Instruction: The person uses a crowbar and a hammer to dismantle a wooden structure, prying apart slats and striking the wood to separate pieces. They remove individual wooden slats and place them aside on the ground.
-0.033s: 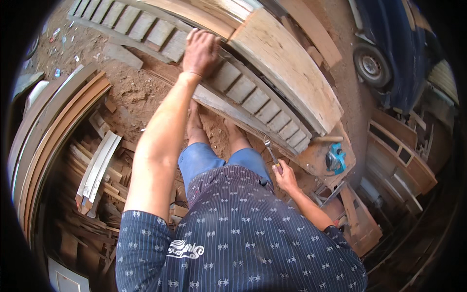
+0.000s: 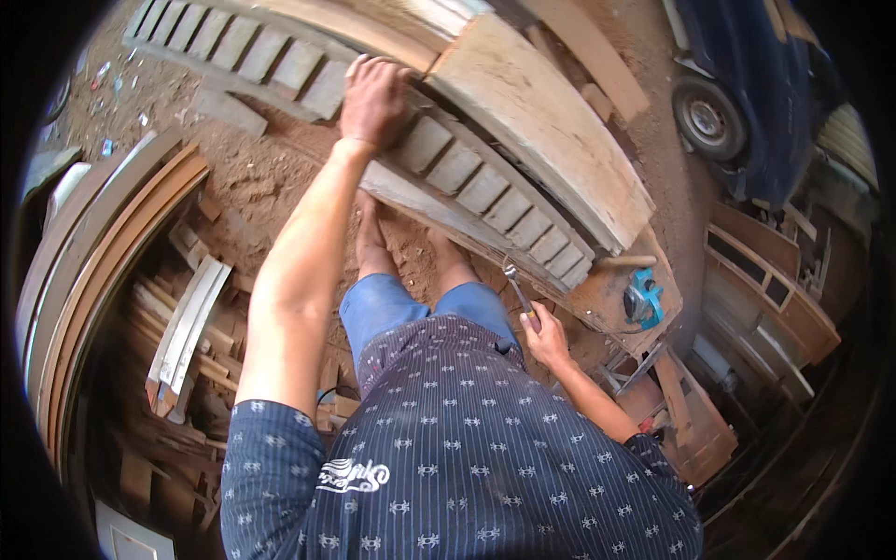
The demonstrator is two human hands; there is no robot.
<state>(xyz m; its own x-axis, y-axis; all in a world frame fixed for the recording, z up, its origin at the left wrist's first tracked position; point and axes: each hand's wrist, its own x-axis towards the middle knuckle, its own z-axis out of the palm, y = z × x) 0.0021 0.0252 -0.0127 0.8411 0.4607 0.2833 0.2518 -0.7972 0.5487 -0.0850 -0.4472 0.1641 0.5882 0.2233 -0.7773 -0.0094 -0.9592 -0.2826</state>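
A long wooden panel with a row of slats [image 2: 456, 168] lies slantwise in front of me. My left hand [image 2: 375, 103] is on its middle, fingers curled over the wood; the fingertips are partly hidden. Lower and to the right, my right hand [image 2: 547, 338] is closed round the handle of a hammer [image 2: 519, 287]. The hammer's metal head points up and away from me, near the panel's close edge. Just beyond the slats lies a wide, pale wooden board [image 2: 546, 131].
A turquoise power tool [image 2: 642, 299] and a wooden rod [image 2: 625, 262] rest on the bench at the right. Curved stacked boards [image 2: 103, 271] and scrap wood stand at the left. A dark blue vehicle [image 2: 756, 103] is at the far right.
Hardly anything differs. The view has shifted slightly, and my left hand appears a little further left; both hands keep their grip.
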